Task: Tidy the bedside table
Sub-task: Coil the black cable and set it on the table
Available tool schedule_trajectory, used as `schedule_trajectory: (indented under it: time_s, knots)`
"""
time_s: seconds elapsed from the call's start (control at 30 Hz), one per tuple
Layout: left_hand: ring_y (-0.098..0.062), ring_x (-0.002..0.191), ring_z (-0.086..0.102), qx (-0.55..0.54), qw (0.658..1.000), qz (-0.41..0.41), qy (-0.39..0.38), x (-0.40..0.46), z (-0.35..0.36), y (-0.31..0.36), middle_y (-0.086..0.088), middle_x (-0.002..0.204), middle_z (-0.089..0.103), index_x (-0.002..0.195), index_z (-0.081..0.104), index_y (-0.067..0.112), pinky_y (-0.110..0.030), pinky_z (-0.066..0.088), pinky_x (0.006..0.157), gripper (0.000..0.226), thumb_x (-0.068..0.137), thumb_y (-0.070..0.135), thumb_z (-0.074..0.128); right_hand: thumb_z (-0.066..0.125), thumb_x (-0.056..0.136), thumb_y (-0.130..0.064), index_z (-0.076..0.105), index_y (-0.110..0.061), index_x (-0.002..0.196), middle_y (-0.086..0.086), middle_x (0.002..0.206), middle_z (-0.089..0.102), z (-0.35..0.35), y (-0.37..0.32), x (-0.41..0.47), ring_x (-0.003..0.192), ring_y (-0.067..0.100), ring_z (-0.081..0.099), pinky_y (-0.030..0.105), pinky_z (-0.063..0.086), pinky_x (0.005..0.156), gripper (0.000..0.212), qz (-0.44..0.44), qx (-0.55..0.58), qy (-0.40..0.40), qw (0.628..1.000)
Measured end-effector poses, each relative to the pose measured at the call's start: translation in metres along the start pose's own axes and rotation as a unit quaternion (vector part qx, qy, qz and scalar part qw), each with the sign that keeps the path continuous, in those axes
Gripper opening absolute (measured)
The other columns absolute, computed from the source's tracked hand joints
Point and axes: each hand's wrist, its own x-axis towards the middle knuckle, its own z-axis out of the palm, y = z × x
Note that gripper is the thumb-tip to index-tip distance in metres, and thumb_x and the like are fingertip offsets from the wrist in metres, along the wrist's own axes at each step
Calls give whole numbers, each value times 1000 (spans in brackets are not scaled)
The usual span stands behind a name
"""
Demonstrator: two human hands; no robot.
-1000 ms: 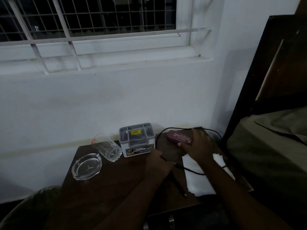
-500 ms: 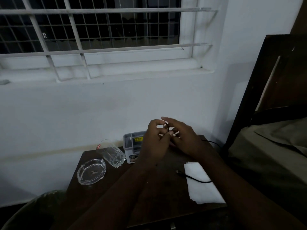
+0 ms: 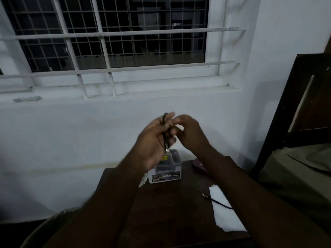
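Both hands are raised above the dark wooden bedside table (image 3: 170,208). My left hand (image 3: 154,140) holds a folded black cable (image 3: 165,133) across its palm, a plug end hanging down by the fingers. My right hand (image 3: 189,133) is close beside it, fingers curled at the cable's upper part. The cable's other end (image 3: 206,196) lies on the table over a white sheet of paper (image 3: 225,213). A grey compartment box (image 3: 167,173) stands at the back of the table, partly behind my left hand. A maroon case (image 3: 198,165) shows behind my right forearm.
A barred window and white sill run across the wall above. A dark wooden bed frame (image 3: 290,111) with olive bedding (image 3: 300,172) stands at the right. A dark rounded bin edge (image 3: 41,228) sits low left. My left arm hides the table's left part.
Both hands lifted from the table and came together, gathering the black cable into folds. The camera tilted upward, so the glass and ashtray went out of sight behind my left arm.
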Motion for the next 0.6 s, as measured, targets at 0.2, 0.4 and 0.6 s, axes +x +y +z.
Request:
schedule_trajectory:
  time_s: [0.2, 0.4, 0.6]
  knots:
    - [-24, 112, 67, -49, 987, 112, 101, 35, -9, 32, -7, 121, 66, 119, 51, 12, -32, 57, 91, 23, 101, 0, 43, 57, 95, -24, 68, -13, 96, -5, 75, 66, 15, -14, -12, 67, 13, 65, 35, 56, 67, 15, 170, 126, -226, 951]
    - [-12, 106, 67, 495, 845, 179, 90, 17, -54, 8, -1, 118, 66, 118, 59, 10, -18, 50, 92, 22, 100, 4, 48, 59, 94, -31, 67, -13, 96, -5, 73, 54, -28, -25, 5, 62, 5, 50, 24, 48, 53, 20, 166, 101, -294, 936]
    - [-10, 50, 43, 352, 935, -5, 29, -5, -62, 1, 1, 83, 66, 115, 62, 14, -19, 38, 47, 31, 106, 26, 35, 63, 92, -26, 72, -16, 96, -3, 92, 71, -55, -20, 44, 81, 5, 62, 19, 47, 72, 14, 37, 16, -183, 982]
